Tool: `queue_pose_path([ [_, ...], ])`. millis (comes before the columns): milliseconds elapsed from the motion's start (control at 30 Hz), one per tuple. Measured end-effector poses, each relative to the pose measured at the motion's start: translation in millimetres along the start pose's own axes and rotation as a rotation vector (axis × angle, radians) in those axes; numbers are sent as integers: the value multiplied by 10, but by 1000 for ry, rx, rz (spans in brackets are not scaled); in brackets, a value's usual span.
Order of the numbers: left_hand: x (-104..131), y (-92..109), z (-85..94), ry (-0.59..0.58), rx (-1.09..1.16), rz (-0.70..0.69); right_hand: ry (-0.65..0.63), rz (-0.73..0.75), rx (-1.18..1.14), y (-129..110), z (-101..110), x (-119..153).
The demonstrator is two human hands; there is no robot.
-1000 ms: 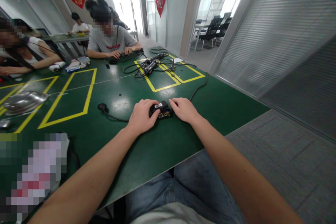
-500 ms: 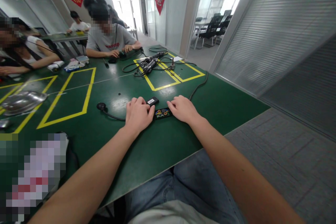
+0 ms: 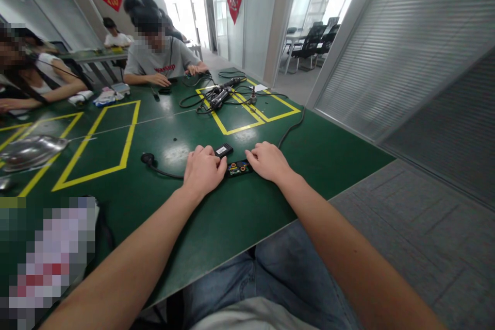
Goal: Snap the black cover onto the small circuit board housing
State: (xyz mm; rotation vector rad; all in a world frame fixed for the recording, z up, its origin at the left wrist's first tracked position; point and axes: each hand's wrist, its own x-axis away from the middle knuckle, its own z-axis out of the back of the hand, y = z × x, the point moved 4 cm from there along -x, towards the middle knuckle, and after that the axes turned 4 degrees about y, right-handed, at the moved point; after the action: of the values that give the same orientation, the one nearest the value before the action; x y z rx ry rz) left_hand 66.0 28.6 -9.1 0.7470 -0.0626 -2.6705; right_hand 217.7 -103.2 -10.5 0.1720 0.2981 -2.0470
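Left hand, right hand curling at opposite ends of circuit housing, can't tell if gripping; black cover lying beyond.

Faded, creased blue denim jeans and a pale, rumpled top are worn, with both forearms bare.

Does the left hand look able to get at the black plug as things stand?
Probably yes: the plug lies to the left of the left hand, and only its cable shows between them on the green tabletop.
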Motion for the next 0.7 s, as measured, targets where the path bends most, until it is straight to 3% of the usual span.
queue_pose_path([
  [133, 0, 0, 14, 21, 13, 2, 14, -16, -40, 18, -21, -12],
  [333, 26, -18, 46, 153, 32, 96, 34, -29, -54, 23, -17, -24],
  [467, 22, -64, -26, 125, 79, 96, 25, -30, -51, 20, -13, -23],
  [600, -7, -168, -95, 17, 195, 191, 33, -43, -68, 35, -6, -20],
  [700, -16, -173, -39, 36, 267, 198, 45, -70, -100, 57, -2, -14],
])
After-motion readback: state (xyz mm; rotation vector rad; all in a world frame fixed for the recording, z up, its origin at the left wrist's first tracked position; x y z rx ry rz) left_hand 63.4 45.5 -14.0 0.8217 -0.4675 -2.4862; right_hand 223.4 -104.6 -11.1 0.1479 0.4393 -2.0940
